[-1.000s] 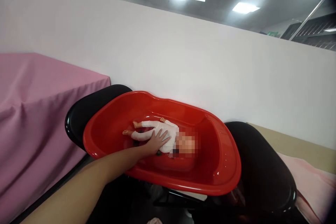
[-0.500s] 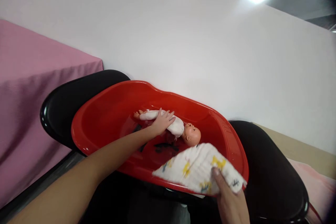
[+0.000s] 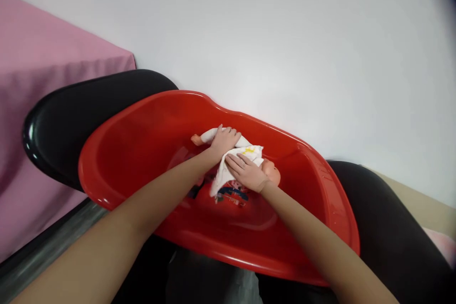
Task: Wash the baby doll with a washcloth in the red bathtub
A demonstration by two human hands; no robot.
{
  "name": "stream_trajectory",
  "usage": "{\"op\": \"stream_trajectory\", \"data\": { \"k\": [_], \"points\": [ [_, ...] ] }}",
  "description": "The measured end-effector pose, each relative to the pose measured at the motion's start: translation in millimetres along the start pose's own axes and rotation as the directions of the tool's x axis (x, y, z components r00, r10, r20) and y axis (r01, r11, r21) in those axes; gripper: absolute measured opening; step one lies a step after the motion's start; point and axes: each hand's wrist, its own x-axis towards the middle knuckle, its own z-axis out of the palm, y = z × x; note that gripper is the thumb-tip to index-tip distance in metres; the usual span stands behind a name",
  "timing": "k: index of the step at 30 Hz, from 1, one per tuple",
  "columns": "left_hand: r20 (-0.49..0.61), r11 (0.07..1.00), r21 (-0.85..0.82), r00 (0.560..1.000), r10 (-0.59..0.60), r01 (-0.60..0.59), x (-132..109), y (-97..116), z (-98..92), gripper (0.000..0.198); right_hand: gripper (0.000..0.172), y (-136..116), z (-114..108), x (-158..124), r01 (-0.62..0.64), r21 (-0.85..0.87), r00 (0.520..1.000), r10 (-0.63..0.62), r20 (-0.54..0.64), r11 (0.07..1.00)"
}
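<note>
A baby doll (image 3: 271, 172) with a white cloth body lies on its back in a red baby bathtub (image 3: 119, 171), its head to the right. My left hand (image 3: 225, 141) lies over the doll's middle, fingers curved around its far side. A white cloth (image 3: 223, 175) with a yellow print is draped across the doll's upper body. On top of the cloth, my right hand (image 3: 245, 170) presses with fingers stretched flat. My hands and the cloth hide much of the doll's torso.
Black seats or supports flank the tub, one on the left (image 3: 71, 123) and one on the right (image 3: 381, 218). A table with a pink cover (image 3: 64, 42) stands at the far left. Behind rises a white wall (image 3: 270, 42).
My right hand has moved from the tub's near right rim onto the doll, bringing the cloth along. My left hand stays on the doll, its fingers now closer together. The view has tilted downward.
</note>
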Motion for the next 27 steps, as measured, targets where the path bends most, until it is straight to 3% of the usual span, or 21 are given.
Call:
{"op": "stream_trajectory", "data": {
  "k": [4,6,10,13,15,18,22,24,27],
  "points": [
    [0.024,0.998,-0.062,0.999,-0.023,0.025,-1.9,-14.9,-0.4,0.028,0.053,8.7,30.6,-23.4,-0.062,-0.157,0.977,0.091,0.191,0.986],
    [0.037,0.995,-0.095,0.999,-0.012,0.015,0.3,-15.8,-1.0,0.032,0.054,8.9,35.6,-47.0,-0.084,-0.174,0.964,0.124,0.234,0.981],
    [0.068,0.995,-0.099,0.998,0.018,-0.011,13.7,-8.7,-1.7,0.040,0.047,2.1,33.8,-76.9,0.002,-0.189,0.961,0.051,0.272,0.982],
    [0.120,0.995,-0.095,0.992,0.038,-0.026,31.5,-7.0,-4.5,0.061,0.040,-0.8,28.2,-62.0,0.014,-0.226,0.973,0.039,0.227,0.974],
    [0.196,0.996,-0.091,0.980,0.039,-0.022,45.6,-8.5,-7.4,0.072,0.037,-0.1,25.4,-36.4,0.011,-0.209,0.982,0.028,0.185,0.978],
    [0.301,0.998,-0.063,0.954,0.003,0.017,65.4,-10.0,-12.5,0.087,0.035,2.8,26.9,9.4,0.100,-0.115,0.983,-0.081,0.162,0.988],
    [0.404,0.996,-0.071,0.914,-0.025,0.059,78.7,-10.0,-16.3,0.084,0.041,6.3,42.2,49.5,0.197,-0.130,0.971,-0.175,0.162,0.972],
    [0.395,0.996,-0.076,0.919,-0.003,0.036,79.8,-13.0,-14.4,0.076,0.043,9.0,53.7,48.2,0.148,-0.186,0.976,-0.113,0.186,0.971],
    [0.356,0.993,-0.116,0.933,0.056,-0.015,80.0,-21.5,-7.3,0.070,0.044,13.9,71.4,15.1,0.004,-0.223,0.968,0.052,0.244,0.975]
  ]
}}
